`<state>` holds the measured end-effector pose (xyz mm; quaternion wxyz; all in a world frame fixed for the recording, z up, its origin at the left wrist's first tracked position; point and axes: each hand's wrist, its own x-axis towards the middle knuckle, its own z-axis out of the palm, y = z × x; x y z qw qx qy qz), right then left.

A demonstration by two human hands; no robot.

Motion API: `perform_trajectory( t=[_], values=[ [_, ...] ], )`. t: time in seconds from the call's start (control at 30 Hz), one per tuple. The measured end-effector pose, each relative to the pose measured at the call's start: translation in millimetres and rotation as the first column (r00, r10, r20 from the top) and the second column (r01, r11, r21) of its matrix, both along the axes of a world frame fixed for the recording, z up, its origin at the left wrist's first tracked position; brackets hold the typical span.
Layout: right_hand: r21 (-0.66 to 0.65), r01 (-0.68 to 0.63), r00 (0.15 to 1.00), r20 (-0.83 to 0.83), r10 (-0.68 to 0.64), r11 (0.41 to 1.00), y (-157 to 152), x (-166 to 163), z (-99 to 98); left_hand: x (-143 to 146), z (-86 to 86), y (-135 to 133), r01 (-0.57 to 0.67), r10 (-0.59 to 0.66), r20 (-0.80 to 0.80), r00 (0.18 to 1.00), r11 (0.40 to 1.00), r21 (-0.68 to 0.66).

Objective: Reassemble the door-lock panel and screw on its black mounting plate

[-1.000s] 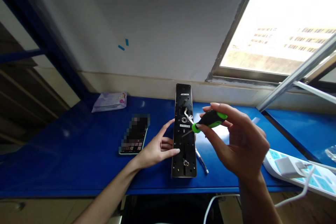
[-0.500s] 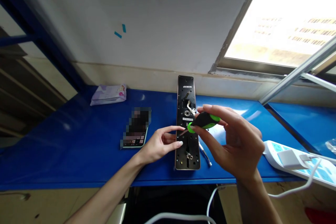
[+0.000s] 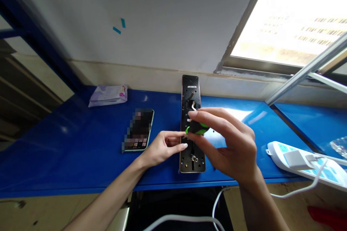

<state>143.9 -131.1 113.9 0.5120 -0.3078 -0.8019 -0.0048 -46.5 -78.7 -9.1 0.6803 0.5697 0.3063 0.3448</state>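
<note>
A long black door lock panel (image 3: pixel 185 156) lies lengthwise on the blue desk, its back face with screw holes and metal posts turned up. My left hand (image 3: pixel 159 148) holds the panel's left edge, thumb and index fingertips on it. Pinched between my right thumb and fingers is a black and green screwdriver (image 3: pixel 197 128), tilted low over the middle of the panel. My right hand (image 3: pixel 235 148) covers part of the panel's right side. The screwdriver's tip is mostly hidden near my left index fingertip. A white wire (image 3: pixel 193 105) sticks out of an opening in the panel.
Left of the panel lies a phone (image 3: pixel 139 130), partly blurred out. A pale purple packet (image 3: pixel 108 95) rests by the wall. At the right a white power strip (image 3: pixel 276 148) holds a plugged-in charger (image 3: pixel 295 160). White cable (image 3: pixel 295 191) hangs past the desk's front edge.
My right hand has moved left and tipped the screwdriver lower over the panel. My left hand keeps its place on the panel's edge. The whole view has shifted slightly.
</note>
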Motion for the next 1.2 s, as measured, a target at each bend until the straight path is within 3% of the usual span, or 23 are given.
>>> perform_trajectory(
  t=[0.2, 0.4, 0.53, 0.6, 0.73, 0.8, 0.93, 1.0, 1.13, 1.2],
  values=[
    [-0.167, -0.177, 0.976, 0.101, 0.195, 0.97, 6.0, -0.4, 11.8, -0.4, 0.3, -0.7, 0.002, -0.002, 0.001, 1.0, 1.0, 0.014],
    [-0.011, 0.01, 0.998, 0.063, -0.009, 1.0, 9.5, 4.8, 3.8, -1.2, -1.3, -0.7, -0.017, 0.018, -0.024, 1.0, 1.0, 0.011],
    [-0.173, -0.13, 0.992, -0.03, 0.127, 0.976, 0.8, 8.8, 3.4, -1.3, -3.7, -1.2, 0.002, -0.002, -0.023, 1.0, 1.0, -0.011],
    [-0.163, -0.175, 0.983, -0.076, 0.164, 0.971, -1.1, 8.6, 4.3, -1.9, -7.2, -0.5, 0.014, -0.014, -0.005, 1.0, 1.0, -0.019],
    [-0.012, -0.009, 0.991, -0.133, 0.008, 1.0, 2.7, 6.6, 4.2, -3.4, -15.8, 2.6, 0.019, -0.018, 0.026, 0.999, 1.0, -0.006],
    [-0.005, 0.063, 0.99, -0.125, -0.063, 0.998, 5.0, 6.9, 4.1, -3.8, -18.4, 3.6, 0.04, -0.039, 0.03, 0.999, 0.999, -0.015],
    [-0.15, -0.081, 0.995, -0.075, 0.071, 0.985, 6.5, 8.1, 5.7, -4.0, -18.9, 3.2, 0.055, -0.054, 0.026, 0.998, 0.997, -0.046],
    [-0.159, -0.135, 0.987, -0.109, 0.119, 0.978, 7.5, 7.0, 6.6, -4.1, -19.1, 2.9, 0.045, -0.044, 0.023, 0.999, 0.998, -0.037],
    [-0.05, 0.011, 0.989, -0.148, -0.018, 0.999, 11.7, 3.6, 7.7, -4.3, -21.4, 3.7, 0.032, -0.032, 0.007, 0.999, 0.999, -0.017],
    [-0.089, 0.014, 0.993, -0.116, -0.024, 0.996, 13.2, 3.7, 8.5, -4.3, -22.4, 4.2, 0.031, -0.031, 0.008, 0.999, 0.999, -0.026]
  ],
)
